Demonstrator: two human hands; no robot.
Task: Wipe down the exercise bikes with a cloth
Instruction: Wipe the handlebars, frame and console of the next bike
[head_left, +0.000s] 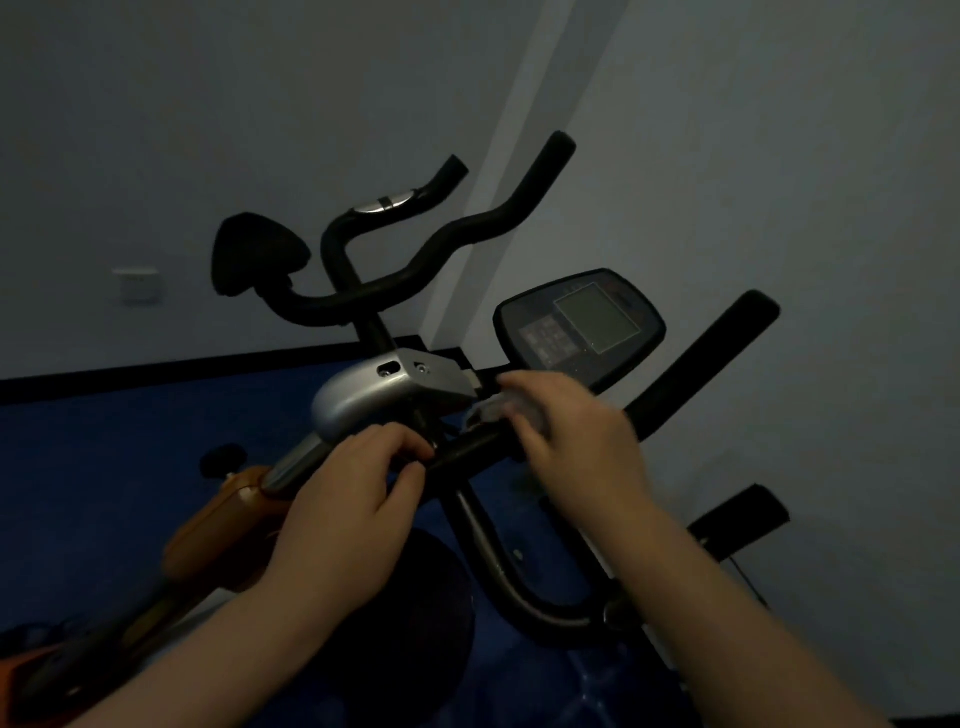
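The room is dim. An exercise bike with an orange body (218, 535) and a silver stem cover (374, 395) stands right in front of me. Its black handlebar (467, 449) runs across the middle, and its console screen (582, 322) sits behind it. My left hand (348, 514) grips the handlebar near the stem, fingers curled round it. My right hand (566, 441) holds a pale cloth (493, 410) against the bar just right of the stem; the hand is blurred and hides most of the cloth.
A second bike's black handlebars (415, 260) and saddle (254, 260) stand behind, near the white wall. The floor is a blue mat (104, 441). A wall socket (137, 286) is at the left. A black foot bar (743, 514) shows at the right.
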